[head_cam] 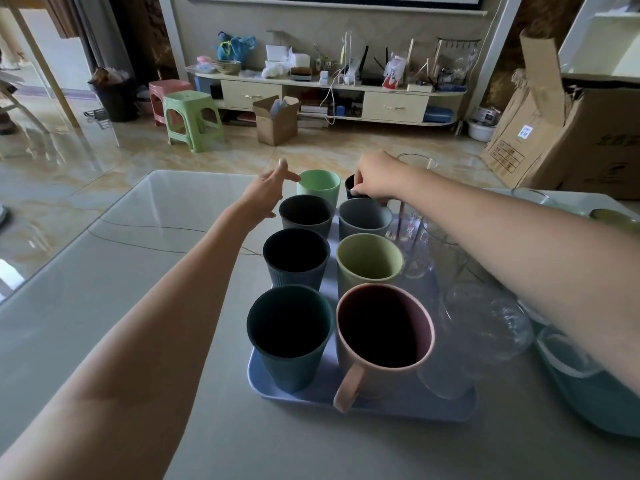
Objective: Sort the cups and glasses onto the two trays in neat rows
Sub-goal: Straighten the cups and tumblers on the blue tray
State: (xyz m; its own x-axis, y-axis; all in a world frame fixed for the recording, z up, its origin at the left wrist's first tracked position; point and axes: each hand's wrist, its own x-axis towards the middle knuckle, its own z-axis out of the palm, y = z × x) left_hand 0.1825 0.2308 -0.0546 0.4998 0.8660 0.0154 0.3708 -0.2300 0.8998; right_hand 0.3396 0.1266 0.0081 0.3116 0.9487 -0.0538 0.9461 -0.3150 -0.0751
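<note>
On the pale blue rectangular plastic tray (304,398), coloured plastic cups stood in two rows, from the pink handled mug (382,332) nearest to the mint-green cup (319,186) at the far end, with clear glasses (485,323) just beside them on the right. The right hand (372,176) pinched the rim of a small black cup (350,186) at the far end of the right row. The left hand (266,192) hovered with fingers spread, holding nothing, beside the mint-green cup, while a teal tray (595,393) sat at the right edge of the grey glass-topped table (121,306).

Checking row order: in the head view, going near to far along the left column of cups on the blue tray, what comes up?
Teal cup → navy cup → dark grey cup → mint cup, with the left hand beside it.
</note>
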